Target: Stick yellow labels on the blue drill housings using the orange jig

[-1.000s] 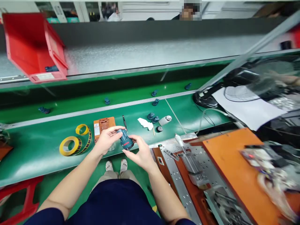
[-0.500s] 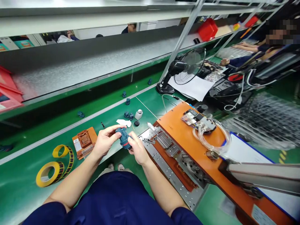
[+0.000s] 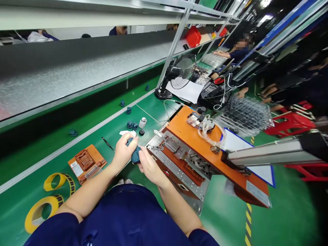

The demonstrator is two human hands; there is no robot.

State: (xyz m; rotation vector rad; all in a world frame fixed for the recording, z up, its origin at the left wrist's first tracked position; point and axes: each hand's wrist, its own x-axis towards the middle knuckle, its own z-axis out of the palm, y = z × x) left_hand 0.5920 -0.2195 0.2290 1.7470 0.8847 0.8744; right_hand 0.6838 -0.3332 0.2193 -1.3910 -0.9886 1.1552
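Note:
Between my two hands is a small dark-blue plastic housing [image 3: 135,155], held above the near edge of the green bench. My left hand [image 3: 122,150] pinches its upper left part with thumb and fingers. From the lower right, my right hand [image 3: 150,166] closes on the same housing, and the fingers of both hands partly cover it. Just beyond them lie a white scrap [image 3: 125,133], a white bottle [image 3: 142,122] and a round black cap [image 3: 141,132]. Several similar blue parts [image 3: 132,125] stand close by. A thin black tool [image 3: 107,144] rests left of my left hand.
An orange fixture block [image 3: 87,162] and a yellow label roll [image 3: 42,213] sit at the left. At the right stands an orange machine [image 3: 189,131] with a metal plate and tubing. A black fan [image 3: 174,73] is farther back. Co-workers sit at the far right.
The view has swung to the right. Both hands still hold the housing, which has been turned so its red marking no longer shows.

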